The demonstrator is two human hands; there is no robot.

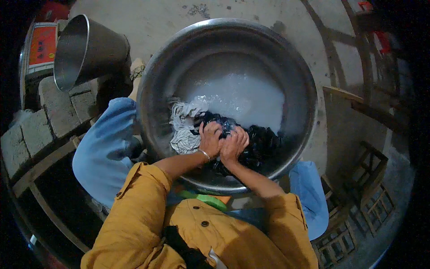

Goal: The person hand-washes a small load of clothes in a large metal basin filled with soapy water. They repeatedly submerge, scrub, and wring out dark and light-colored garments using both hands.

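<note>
L hand point(210, 141) & R hand point(234, 144) have fingers bent tight, grabbing the dark, shiny, bunched-up cloth point(264, 142) in the big round grey metal tub point(226, 22). It's long L-to-R, mostly nearer R hand.

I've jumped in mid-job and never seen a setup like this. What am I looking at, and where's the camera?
There is no machine here, just a person's two bare hands. You have one picture, from a wide fisheye camera worn on the head, looking down; that is why straight edges bend near the rim. Its left is the person's left.

A large metal basin sits between the knees, with cloudy water in it. The left hand and right hand are close together on dark cloth, fingers bent; how firmly they grip it, I can't tell. Pale striped cloth lies beside the left hand. A metal bucket is off to the upper left.
</note>
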